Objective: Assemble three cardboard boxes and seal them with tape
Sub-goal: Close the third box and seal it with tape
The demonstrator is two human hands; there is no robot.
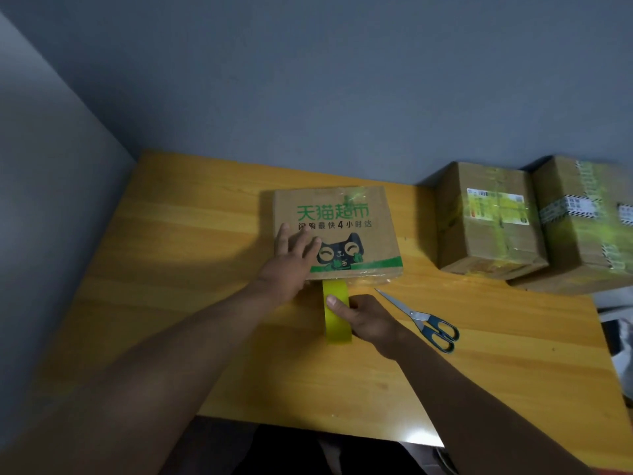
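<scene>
A brown cardboard box [356,234] with green lettering and a black cat face sits in the middle of the wooden table [171,269]. My left hand [291,258] lies flat on the box's left part, fingers spread. My right hand [363,317] grips a yellow tape roll [337,329] just in front of the box. A yellow strip of tape runs from the roll to the box's near edge. Two taped boxes stand at the right: one [489,221] nearer the middle, the other [585,228] beside it at the frame's edge.
Scissors [421,318] with dark handles lie shut on the table right of my right hand, blades pointing at the box. Grey walls close the table at the left and back. The table's near edge runs just below my forearms.
</scene>
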